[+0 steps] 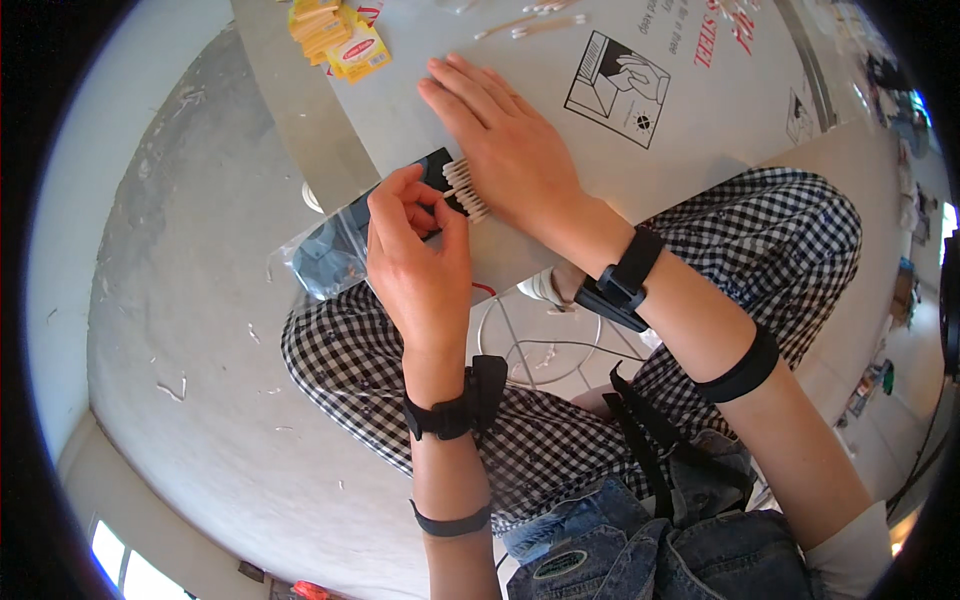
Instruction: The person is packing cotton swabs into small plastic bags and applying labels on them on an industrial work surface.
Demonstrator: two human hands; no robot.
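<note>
A row of white-tipped cotton swabs (465, 190) lies side by side between my two hands, near the table's front edge. My left hand (415, 240) is closed in a pinch at the row's left side, thumb and fingertips together on what looks like a swab's end. Palm down, my right hand (525, 155) lies flat on the printed board with its fingers stretched out. Its palm edge is beside the swabs and hides part of them. Under my left hand is a black flat object (437, 165), with a clear plastic bag (325, 255) hanging past the table edge.
Small yellow packets (345, 45) are piled at the far left of the printed grey-white board (540, 190). Loose cotton swabs (535, 25) lie at the far side. My knees in checked cloth (780, 225) flank the table's near corner. Below is a round metal stool frame (530, 340).
</note>
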